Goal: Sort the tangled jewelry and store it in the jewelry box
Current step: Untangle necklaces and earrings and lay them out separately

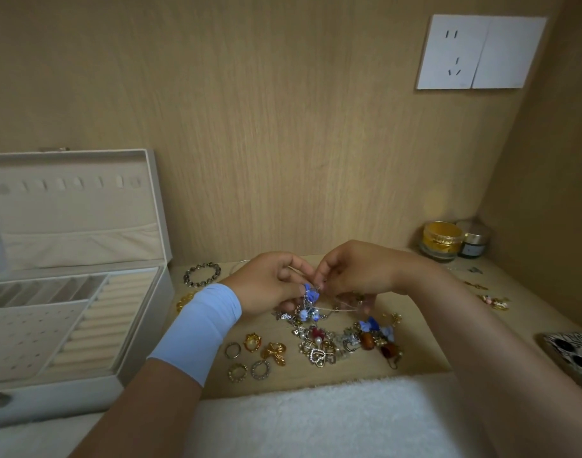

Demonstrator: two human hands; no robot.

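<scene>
Jewelry tangle point(344, 342): one heap of charms, pearls, hearts and blue flowers on the wooden tabletop point(425, 355), just below both hands and well to the right of the box.
Lifted strand point(309, 291): one thin chain with a blue flower charm, raised above the heap, its lower end trailing into it.
Left hand point(270, 285): fingers curled, pinching the strand; one pale blue cuff point(197, 332) on the wrist.
Right hand point(355, 272): fingertips pinching the same strand, close beside the left hand.
Jewelry box point(141, 328): one, at the left, lid standing open.
Rings point(233, 350): four, loose, left of the heap.
Bow brooch point(275, 353): one, gold, among the rings.
Bracelets point(202, 275): two; one dark beaded and one amber, the amber one partly hidden by the wrist.
Jars point(443, 241): two, in the back right corner.
</scene>
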